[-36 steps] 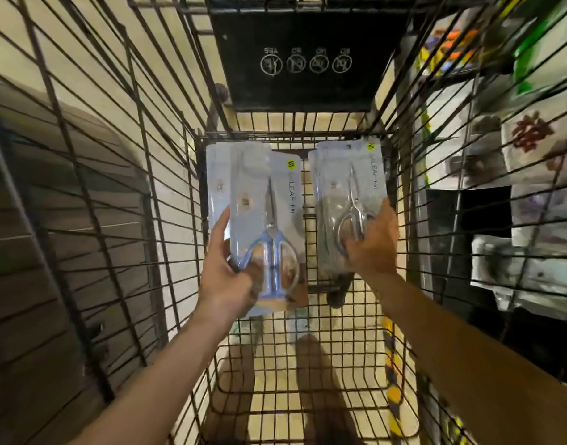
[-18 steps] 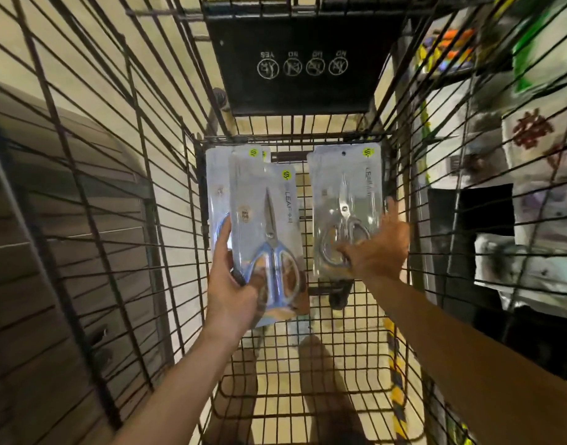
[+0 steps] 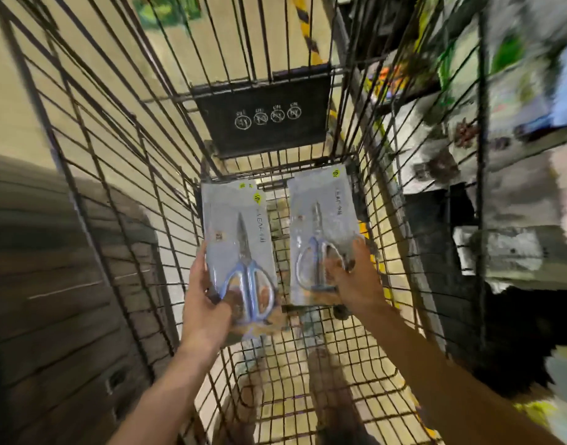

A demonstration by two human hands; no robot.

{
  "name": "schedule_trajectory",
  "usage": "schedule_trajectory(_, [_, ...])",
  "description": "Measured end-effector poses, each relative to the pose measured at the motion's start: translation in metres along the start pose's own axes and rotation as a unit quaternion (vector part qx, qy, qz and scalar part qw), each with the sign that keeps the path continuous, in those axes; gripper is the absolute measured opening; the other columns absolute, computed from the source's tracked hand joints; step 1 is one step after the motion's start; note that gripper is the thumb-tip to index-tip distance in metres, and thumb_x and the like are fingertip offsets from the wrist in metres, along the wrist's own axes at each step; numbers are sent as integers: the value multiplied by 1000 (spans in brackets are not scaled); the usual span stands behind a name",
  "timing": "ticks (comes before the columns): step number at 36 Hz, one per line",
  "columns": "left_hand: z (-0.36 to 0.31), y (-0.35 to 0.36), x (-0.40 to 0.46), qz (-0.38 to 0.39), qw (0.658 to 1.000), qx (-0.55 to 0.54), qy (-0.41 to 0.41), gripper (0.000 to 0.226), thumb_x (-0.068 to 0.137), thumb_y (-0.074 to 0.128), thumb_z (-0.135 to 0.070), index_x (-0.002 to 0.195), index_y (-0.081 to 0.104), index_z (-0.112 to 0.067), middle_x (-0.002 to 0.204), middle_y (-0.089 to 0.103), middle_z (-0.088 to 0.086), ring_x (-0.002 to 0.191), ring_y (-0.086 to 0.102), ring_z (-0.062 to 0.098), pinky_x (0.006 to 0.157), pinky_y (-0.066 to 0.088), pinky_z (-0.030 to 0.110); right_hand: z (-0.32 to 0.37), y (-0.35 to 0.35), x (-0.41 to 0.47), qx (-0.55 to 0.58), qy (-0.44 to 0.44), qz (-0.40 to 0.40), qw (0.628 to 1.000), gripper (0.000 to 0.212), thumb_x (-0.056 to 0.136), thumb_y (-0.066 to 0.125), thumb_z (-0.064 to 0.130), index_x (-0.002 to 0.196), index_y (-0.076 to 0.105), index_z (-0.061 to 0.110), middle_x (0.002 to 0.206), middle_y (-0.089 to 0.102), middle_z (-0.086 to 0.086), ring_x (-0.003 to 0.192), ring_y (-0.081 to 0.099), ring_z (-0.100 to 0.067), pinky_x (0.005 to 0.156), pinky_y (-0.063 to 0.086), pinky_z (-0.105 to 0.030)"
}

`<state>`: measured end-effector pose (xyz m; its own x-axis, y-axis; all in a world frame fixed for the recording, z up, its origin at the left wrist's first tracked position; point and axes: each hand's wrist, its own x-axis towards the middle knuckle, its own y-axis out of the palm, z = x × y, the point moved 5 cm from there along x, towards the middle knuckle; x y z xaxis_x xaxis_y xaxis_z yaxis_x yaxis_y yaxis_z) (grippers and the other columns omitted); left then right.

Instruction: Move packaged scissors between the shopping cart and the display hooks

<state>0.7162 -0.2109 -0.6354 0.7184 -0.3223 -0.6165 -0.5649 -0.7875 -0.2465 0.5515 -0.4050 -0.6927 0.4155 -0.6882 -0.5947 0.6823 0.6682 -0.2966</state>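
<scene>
Since half a second ago the view has tipped upward and both hands have risen a little from the floor of the shopping cart [image 3: 93,175]: more of the cart's far end and of the black placard [image 3: 264,118] on it now shows, and the placard sits much lower in the picture than it did. The packs themselves have kept their places in the hands. Judging by this, the person is lifting the scissors out of the cart and starting to turn toward the shelves, so the cart-to-hook leg of the task seems to be beginning; no display hook can be made out in the blurred goods beyond the cart's right wall.

The left hand [image 3: 208,303] grips the left scissors pack [image 3: 240,252] at its lower edge, thumb across the front over the blue handles, fingers behind the card. A second card edge peeps out behind the top of this pack, so it may be more than one pack. The right hand [image 3: 356,284] pinches the right scissors pack [image 3: 320,239] by its lower right corner, fingers curled over the handle loops. Both packs stand upright, blades pointing toward the placard, side by side below it, with a narrow gap of cart mesh between them. Both forearms reach in from the cart's near end, roughly parallel.
</scene>
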Motion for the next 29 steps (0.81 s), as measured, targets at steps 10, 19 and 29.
schedule_trajectory(10, [-87,-70,-78,105,987,60,106,83,90,70,3,152,34,-39,144,57,-2,129,58,18,85,53,9,83,-31,-157,208,1,3,978,67,91,70,-1,140,38,31,131,62,-1,113,68,-33,81,56,-68])
schedule_trajectory(19, [-162,-140,-165,169,965,72,187,79,79,82,-17,134,42,-56,135,62,-14,119,63,0,98,55,26,146,-51,-309,218,-135,-94,962,84,88,70,-3,146,25,38,126,61,27,109,62,12,77,53,-11])
schedule_trajectory(29, [-183,-130,-245,254,941,77,210,91,82,81,-9,149,35,-51,147,55,-9,127,60,18,101,53,52,132,-81,-427,219,-169,-211,938,83,91,70,4,153,29,42,146,49,26,135,50,-3,106,50,-32])
